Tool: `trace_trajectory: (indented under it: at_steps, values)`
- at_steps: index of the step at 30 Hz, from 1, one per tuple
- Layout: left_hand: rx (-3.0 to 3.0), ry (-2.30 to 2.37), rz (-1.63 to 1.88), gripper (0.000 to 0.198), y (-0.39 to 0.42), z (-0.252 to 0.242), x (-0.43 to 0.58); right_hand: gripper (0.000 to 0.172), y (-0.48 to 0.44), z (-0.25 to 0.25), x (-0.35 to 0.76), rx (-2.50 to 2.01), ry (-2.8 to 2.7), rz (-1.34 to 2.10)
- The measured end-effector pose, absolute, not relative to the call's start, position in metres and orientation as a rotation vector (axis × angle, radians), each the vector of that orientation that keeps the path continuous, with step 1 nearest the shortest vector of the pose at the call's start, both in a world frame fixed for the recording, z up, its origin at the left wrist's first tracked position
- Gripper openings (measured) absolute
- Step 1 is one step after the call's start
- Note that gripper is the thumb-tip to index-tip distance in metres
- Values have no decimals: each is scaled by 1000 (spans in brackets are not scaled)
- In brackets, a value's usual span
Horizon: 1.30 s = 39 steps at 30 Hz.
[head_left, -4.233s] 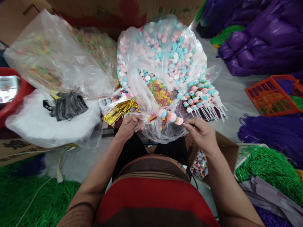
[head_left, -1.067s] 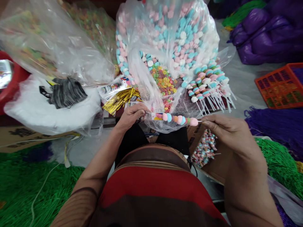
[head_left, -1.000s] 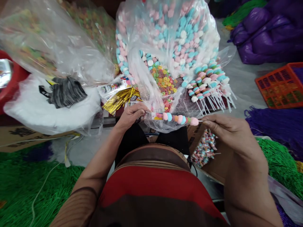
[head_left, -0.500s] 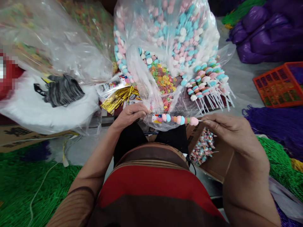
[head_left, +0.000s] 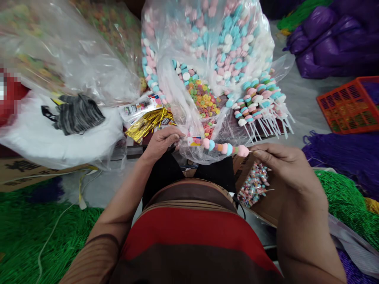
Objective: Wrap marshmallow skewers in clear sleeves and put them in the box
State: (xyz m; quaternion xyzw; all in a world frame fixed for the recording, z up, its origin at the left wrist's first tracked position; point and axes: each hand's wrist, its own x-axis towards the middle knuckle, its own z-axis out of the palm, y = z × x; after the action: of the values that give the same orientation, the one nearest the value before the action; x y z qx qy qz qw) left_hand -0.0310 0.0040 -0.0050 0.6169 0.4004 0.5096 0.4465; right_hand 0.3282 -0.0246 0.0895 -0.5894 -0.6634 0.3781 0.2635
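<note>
My right hand (head_left: 280,159) pinches the thin white stick of a candy skewer (head_left: 227,149) threaded with pink and blue marshmallows and gummy rings. It is held nearly level in front of my waist. At its other end is a clear plastic wrapper (head_left: 194,141) with a colourful printed patch, and my left hand (head_left: 164,142) pinches that wrapper's far end. How far the skewer sits inside the wrapper is hard to make out. Finished-looking skewers (head_left: 260,98) lie piled on the right of the table, sticks toward me. Gold twist ties (head_left: 148,124) and printed wrappers (head_left: 140,107) lie beyond my left hand.
A big clear bag of marshmallows (head_left: 233,35) stands behind gummy rings (head_left: 204,98). Gummies fill another bag (head_left: 74,51) at left, near a dark striped bundle (head_left: 79,114). A cardboard box (head_left: 274,205) below right holds wrapped candies (head_left: 255,185). An orange crate (head_left: 346,106) sits far right.
My left hand has shifted slightly left and up, with the wrapper's end still in it. The skewer tilts a little more, and my right forearm has drawn slightly left.
</note>
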Motion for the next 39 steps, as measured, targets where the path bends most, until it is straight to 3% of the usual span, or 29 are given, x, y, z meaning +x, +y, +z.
trace_trajectory:
  at_steps: [7,22,39]
  values:
    - [1232,893,1301,36,2,-17,-22,41,-27,71,313,-1519,-1492,1220]
    - [1056,856,1364,32,2,-20,-11,41,-27,58,307,-1489,-1552,1240]
    - [1586,942,1132,37,6,-2,-30,54,-23,81,317,-1562,-1710,1465]
